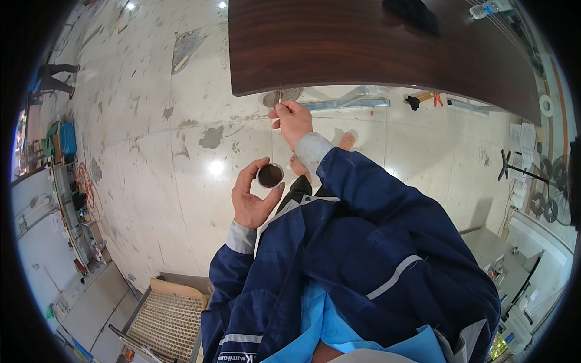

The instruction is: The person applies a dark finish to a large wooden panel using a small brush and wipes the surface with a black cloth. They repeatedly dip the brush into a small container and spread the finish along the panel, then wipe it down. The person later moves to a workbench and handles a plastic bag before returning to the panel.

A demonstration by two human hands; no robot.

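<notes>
My left hand [251,199] curls its fingers and thumb round a small round cup [270,175] with a pale rim. Dark brown contents show inside it; whether they are liquid or paste I cannot tell. Farther forward, my right hand [294,124] pinches a short, thin stick-like piece [279,100] between thumb and fingertips. That hand is just short of the near edge of a dark brown wooden tabletop [339,51]. The kind of thin piece is too small to make out. The two hands are apart.
A black cloth-like item [413,15] and a clear plastic bottle [489,9] lie on the tabletop. Metal bars [348,104] and orange-handled tools [426,98] are on the floor by it. A chair [166,317] stands behind left; a black fan stand [526,173] is at right.
</notes>
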